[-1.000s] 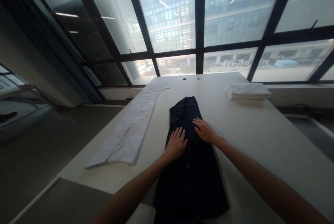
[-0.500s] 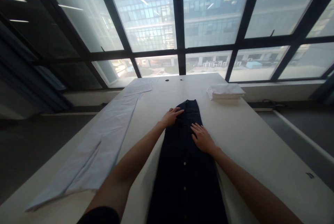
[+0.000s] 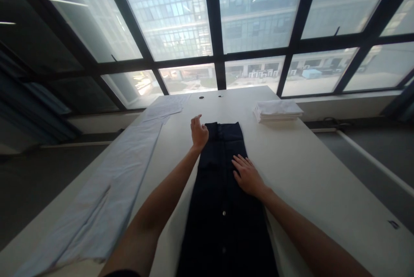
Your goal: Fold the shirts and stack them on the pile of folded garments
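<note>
On the white tabletop (image 3: 310, 156) before me lies a dark buttoned shirt (image 3: 223, 199), folded long and narrow. My right hand (image 3: 247, 175) rests flat on it, fingers spread, gripping nothing. My left hand (image 3: 198, 132) is at its far left corner, fingers loosely curled; whether it pinches cloth, I cannot tell.

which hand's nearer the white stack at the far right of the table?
Right. The right hand lies flat on the dark garment, below-left of the white stack. The left hand is at the garment's far left corner, farther off.
</note>
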A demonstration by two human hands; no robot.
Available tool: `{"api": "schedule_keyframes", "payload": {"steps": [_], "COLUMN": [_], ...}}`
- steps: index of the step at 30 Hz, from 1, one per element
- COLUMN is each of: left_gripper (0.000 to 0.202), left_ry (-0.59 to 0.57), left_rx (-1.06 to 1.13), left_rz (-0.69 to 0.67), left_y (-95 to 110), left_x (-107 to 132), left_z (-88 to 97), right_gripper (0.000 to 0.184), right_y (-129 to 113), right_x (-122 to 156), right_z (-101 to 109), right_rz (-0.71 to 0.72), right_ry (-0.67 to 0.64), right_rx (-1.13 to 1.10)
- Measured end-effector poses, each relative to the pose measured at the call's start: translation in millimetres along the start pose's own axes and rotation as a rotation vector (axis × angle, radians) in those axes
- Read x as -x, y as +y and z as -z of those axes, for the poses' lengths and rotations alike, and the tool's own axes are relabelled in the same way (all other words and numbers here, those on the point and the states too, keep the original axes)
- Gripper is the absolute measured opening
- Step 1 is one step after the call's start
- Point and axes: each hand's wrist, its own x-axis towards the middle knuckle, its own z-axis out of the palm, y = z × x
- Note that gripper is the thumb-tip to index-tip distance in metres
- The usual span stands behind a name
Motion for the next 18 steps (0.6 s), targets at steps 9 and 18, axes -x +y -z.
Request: {"api": "schedule_keyframes", "payload": {"steps": [9, 18], "left_gripper": [0.055, 0.069], "left_ry": [-0.548, -0.614], "left_rx": [-0.211, -0.285], "left_rz": [-0.223, -0.220], "left_y": [-1.1, -12.5], "left_x": [177.8, 210.3], "left_z": [51.7, 67.5], "right_gripper": [0.052, 0.058], "right_y": [-31.7, -43.3], "right_x": [21.2, 16.9], "right_z": [-3.2, -24.8], "right_rz": [-0.102, -0.120], "right_ry": [0.102, 0.042], "right_rx": [0.087, 0.116]}}
